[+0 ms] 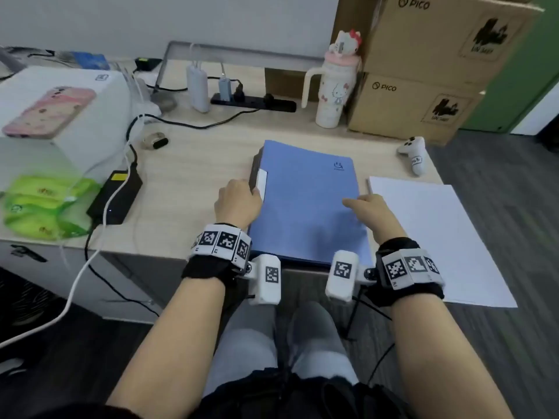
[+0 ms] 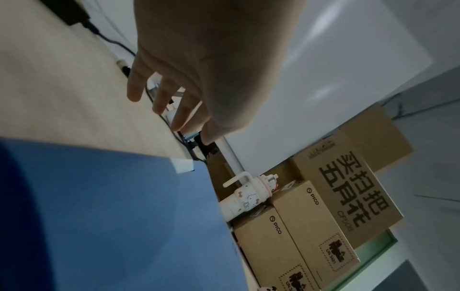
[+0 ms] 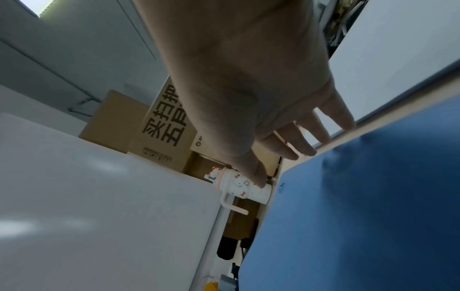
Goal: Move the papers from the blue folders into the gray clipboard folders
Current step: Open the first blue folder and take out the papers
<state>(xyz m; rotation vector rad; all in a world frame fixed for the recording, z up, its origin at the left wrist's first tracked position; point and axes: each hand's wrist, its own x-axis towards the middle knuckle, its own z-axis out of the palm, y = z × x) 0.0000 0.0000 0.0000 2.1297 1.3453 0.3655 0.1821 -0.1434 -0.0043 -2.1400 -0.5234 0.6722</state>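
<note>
- A wooden desk [image 1: 193,164] holds the work, its near edge facing the seated person so both forearms reach it squarely.
- 2 stacked cardboard boxes [image 1: 423,68] stand at the far right corner, well apart from the hands.
- A white sheet of paper [image 1: 429,234] lies just right of the folder and overhangs the desk's right edge, likely parked within easy reach.
- The blue folder [image 1: 305,204], closed and flat, sits centred before the person atop a darker stack whose edge shows at its far left; whether that is a gray clipboard folder cannot be told.
- The left hand [image 1: 237,202] rests at the folder's spine beside its white label [image 1: 261,182], fingers loosely extended in the left wrist view, gripping nothing; it appears set to steady the folder.
- The right hand [image 1: 367,207] hovers at the opening edge, fingers spread and empty, seemingly poised to lift the cover.
</note>
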